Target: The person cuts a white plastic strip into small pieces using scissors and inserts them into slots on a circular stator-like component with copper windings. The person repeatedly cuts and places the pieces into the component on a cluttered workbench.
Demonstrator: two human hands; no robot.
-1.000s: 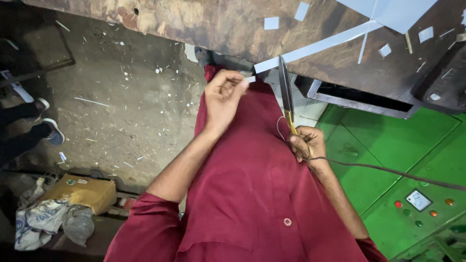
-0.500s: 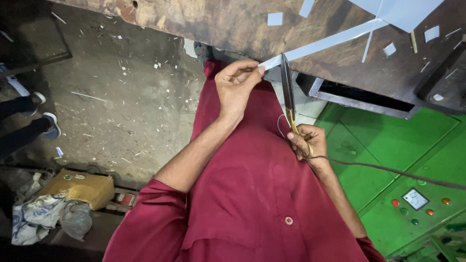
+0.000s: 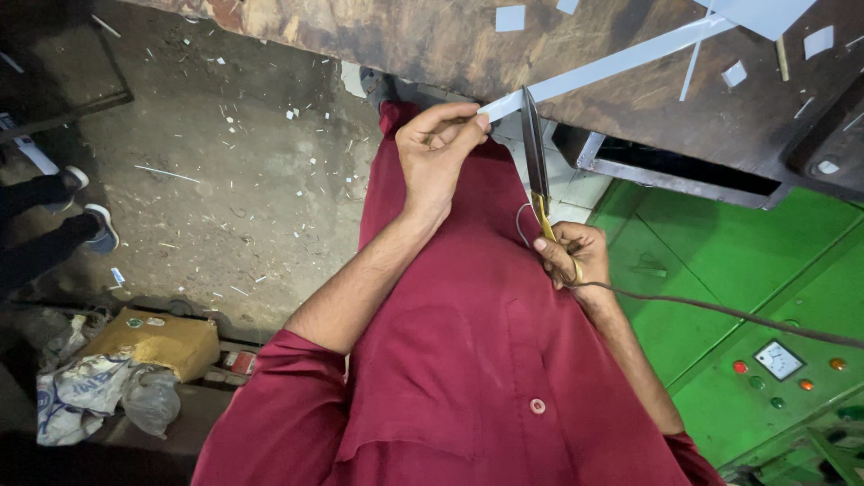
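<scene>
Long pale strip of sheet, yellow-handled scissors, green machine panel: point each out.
Long pale strip of sheet (image 3: 612, 65), head view, middle of its length.
Yellow-handled scissors (image 3: 535, 153), head view, dark blade.
Green machine panel (image 3: 720, 270), head view, bare top face.

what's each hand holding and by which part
The left hand pinches the near end of the white strip; the right hand grips the scissors by their yellow handles.

The person wears a dark red buttoned shirt (image 3: 468, 360) with sleeves rolled above the elbows, leaving both forearms bare.
</scene>
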